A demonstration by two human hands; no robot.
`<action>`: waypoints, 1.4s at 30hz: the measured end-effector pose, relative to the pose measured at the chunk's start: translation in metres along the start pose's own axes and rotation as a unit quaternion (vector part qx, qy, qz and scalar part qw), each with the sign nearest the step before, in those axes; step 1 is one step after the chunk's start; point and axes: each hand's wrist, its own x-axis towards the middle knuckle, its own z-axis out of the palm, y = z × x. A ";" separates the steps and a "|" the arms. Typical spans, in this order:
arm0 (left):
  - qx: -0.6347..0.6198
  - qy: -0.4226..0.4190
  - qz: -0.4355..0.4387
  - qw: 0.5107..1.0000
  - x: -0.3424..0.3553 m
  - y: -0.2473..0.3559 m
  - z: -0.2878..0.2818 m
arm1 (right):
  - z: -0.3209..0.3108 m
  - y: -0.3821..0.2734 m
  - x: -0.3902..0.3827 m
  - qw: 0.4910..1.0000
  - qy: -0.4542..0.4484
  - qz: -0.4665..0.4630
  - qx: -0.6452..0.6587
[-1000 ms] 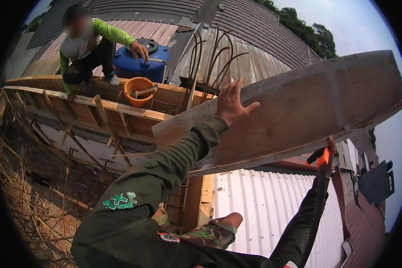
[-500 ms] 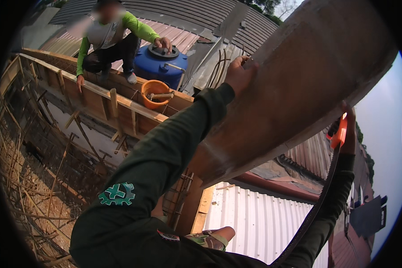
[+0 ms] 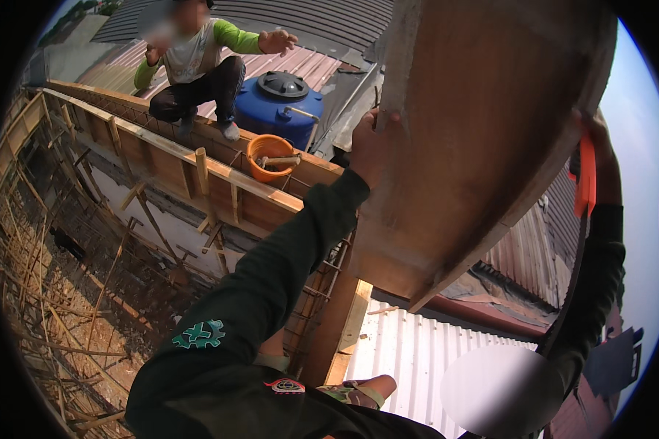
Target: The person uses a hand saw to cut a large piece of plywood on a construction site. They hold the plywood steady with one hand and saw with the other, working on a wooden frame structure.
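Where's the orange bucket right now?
Head view, left of centre: the orange bucket sits between the wooden formwork boards, in front of the blue water tank, left of the left hand.

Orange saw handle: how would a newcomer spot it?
Find the large brown panel, upper right. The right hand is at its right edge; the saw handle is beside that hand. Its bright orange stands out from panel and dark sleeve.

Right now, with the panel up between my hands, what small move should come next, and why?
I'd probably firm up the left hand's grip before shifting the panel: it holds one edge alone, while the right hand, at the opposite edge, also has the saw to manage.
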 end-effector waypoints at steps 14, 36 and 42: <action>0.073 0.110 -0.154 0.979 -0.196 -0.155 -0.062 | 0.119 0.074 0.023 0.954 -0.256 0.070 -0.141; 0.296 0.169 -0.544 0.767 -0.493 -0.322 -0.139 | 0.298 0.307 -0.096 0.806 -0.511 0.191 -0.231; 0.189 0.149 -0.623 0.744 -0.523 -0.333 -0.193 | 0.345 0.387 -0.106 0.797 -0.557 0.187 -0.139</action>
